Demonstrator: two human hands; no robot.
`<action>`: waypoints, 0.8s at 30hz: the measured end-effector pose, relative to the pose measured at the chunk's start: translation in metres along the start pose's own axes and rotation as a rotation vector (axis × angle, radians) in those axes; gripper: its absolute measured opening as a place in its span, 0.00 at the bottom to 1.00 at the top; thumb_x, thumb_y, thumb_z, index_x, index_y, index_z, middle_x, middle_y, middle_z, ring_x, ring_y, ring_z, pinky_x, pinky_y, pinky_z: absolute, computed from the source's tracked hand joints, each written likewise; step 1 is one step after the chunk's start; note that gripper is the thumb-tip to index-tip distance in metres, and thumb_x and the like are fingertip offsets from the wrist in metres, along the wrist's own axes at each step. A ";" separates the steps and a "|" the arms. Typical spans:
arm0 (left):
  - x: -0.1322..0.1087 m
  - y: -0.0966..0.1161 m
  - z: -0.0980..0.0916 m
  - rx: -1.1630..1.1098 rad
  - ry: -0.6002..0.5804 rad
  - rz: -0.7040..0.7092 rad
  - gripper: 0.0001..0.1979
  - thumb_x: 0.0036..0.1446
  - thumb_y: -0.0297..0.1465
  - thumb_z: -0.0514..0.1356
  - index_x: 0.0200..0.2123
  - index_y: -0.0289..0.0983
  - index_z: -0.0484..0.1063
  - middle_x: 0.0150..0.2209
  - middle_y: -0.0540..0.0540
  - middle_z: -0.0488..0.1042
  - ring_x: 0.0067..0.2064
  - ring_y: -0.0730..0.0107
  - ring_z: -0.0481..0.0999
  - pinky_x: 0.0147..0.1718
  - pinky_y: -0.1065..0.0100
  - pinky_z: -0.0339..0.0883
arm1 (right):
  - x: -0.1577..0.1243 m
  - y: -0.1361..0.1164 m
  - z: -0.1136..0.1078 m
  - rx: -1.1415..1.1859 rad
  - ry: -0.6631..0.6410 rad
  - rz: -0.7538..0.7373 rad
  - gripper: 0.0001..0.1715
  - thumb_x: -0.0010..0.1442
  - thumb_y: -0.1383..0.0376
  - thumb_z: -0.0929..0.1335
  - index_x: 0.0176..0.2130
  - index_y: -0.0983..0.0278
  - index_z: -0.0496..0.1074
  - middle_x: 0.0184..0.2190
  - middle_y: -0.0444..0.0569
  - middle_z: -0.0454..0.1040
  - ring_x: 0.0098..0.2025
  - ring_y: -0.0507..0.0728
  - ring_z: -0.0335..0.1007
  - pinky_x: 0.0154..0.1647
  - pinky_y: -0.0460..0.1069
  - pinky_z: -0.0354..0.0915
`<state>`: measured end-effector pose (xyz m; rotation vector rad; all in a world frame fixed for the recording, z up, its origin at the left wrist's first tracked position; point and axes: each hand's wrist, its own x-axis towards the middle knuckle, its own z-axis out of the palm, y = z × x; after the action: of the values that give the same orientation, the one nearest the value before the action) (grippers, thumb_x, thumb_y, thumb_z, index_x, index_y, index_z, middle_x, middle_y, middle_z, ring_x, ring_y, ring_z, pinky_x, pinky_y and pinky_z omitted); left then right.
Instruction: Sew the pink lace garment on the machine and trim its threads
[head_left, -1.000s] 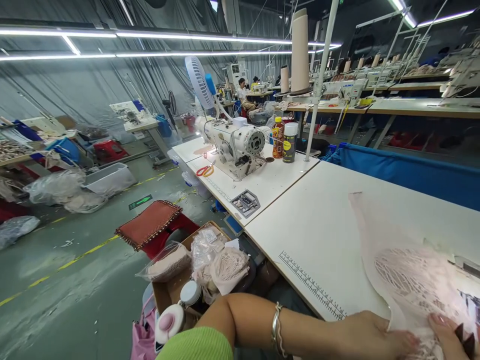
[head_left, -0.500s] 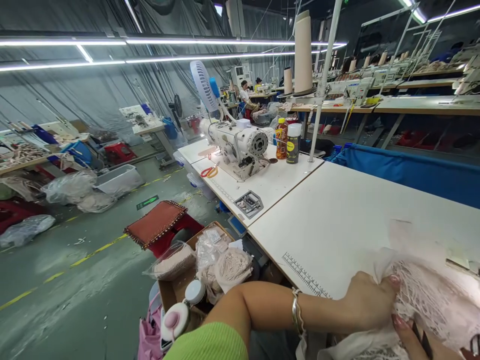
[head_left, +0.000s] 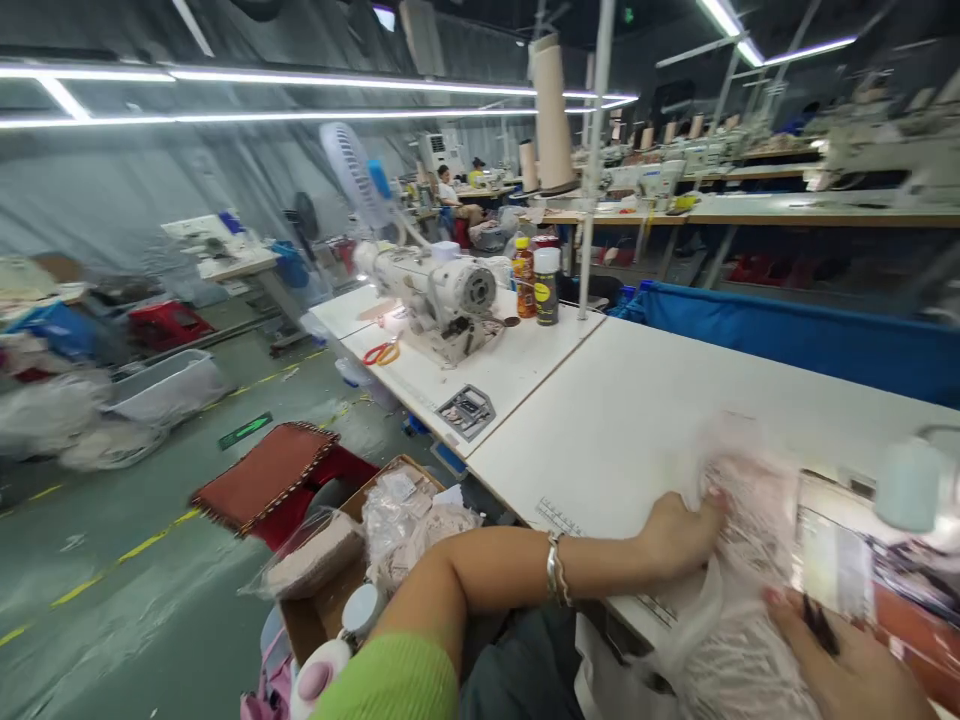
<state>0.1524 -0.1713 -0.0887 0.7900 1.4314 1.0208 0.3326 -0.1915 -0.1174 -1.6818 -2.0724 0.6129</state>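
Observation:
My left hand point(head_left: 682, 535) is closed on the edge of a pale pink lace fabric point(head_left: 754, 510), its thumb on top. The lace spreads over the white table and hangs down over the front edge toward my lap. My right hand point(head_left: 847, 650) sits at the lower right, fingers bent around a small dark two-pronged tool point(head_left: 819, 626), which looks like thread snips or tweezers. Its thumb and fingertips are against the lace. Motion blurs the fabric, so the exact grip of the right fingers on it is hard to see.
A white sewing machine point(head_left: 431, 290) stands further along the table, with orange-handled scissors point(head_left: 382, 353), a spray can point(head_left: 547, 288) and a bottle point(head_left: 523, 280). A cardboard box point(head_left: 322, 590) of bagged lace sits left of my arm. Beyond is a blue cloth bin point(head_left: 787, 335).
The view has swung to the right, so the surroundings sit further left. My hands have moved apart, the lace stretching between them, and more of the lit machine area at right shows.

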 end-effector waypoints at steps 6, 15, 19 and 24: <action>0.026 0.020 -0.011 -0.085 -0.145 0.055 0.17 0.52 0.38 0.68 0.37 0.30 0.76 0.30 0.42 0.79 0.34 0.60 0.79 0.35 0.65 0.73 | -0.007 -0.048 -0.005 -0.295 -0.182 0.075 0.14 0.65 0.64 0.60 0.36 0.61 0.74 0.27 0.54 0.79 0.32 0.66 0.77 0.29 0.51 0.59; 0.073 0.066 -0.056 0.148 0.050 0.367 0.36 0.52 0.22 0.63 0.64 0.35 0.57 0.56 0.33 0.69 0.51 0.55 0.75 0.50 0.53 0.70 | -0.028 -0.043 -0.023 -0.280 -0.276 0.129 0.17 0.69 0.67 0.57 0.30 0.60 0.67 0.27 0.51 0.76 0.29 0.61 0.74 0.28 0.49 0.55; 0.045 0.046 -0.032 0.372 -0.285 0.620 0.20 0.54 0.21 0.62 0.50 0.39 0.71 0.57 0.39 0.70 0.57 0.55 0.71 0.57 0.57 0.66 | -0.032 -0.050 -0.023 -0.365 -0.232 0.145 0.18 0.66 0.70 0.56 0.37 0.62 0.72 0.29 0.55 0.79 0.31 0.65 0.75 0.28 0.50 0.55; 0.015 0.018 0.014 1.082 -1.014 1.280 0.10 0.67 0.28 0.55 0.45 0.30 0.74 0.49 0.33 0.75 0.55 0.54 0.72 0.60 0.56 0.63 | -0.050 -0.046 -0.067 -0.111 -0.275 0.148 0.15 0.64 0.55 0.62 0.32 0.58 0.73 0.28 0.50 0.79 0.29 0.61 0.74 0.30 0.50 0.62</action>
<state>0.1624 -0.1487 -0.0774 2.7185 0.3136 0.3588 0.3429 -0.2430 -0.0375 -1.9202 -2.2175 0.8311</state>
